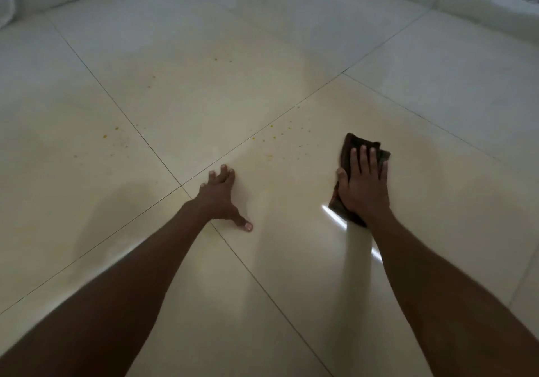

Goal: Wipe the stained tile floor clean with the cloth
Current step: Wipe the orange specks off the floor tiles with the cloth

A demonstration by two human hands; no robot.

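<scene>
Right hand [364, 185] presses flat, fingers straight, on the dark cloth [354, 143]; left hand [220, 198] braces splayed on the floor [291, 26]; sweep firmly toward ten o'clock over the orange spots [272, 137].

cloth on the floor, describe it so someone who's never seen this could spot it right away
Start from the pale tile floor with thin dark grout lines. On the tile at the right, the right hand presses flat on the cloth, which sticks out beyond the fingertips and wrist. It is the only dark, crumpled thing on the floor; the orange specks to its left are tiny and bright.
</scene>
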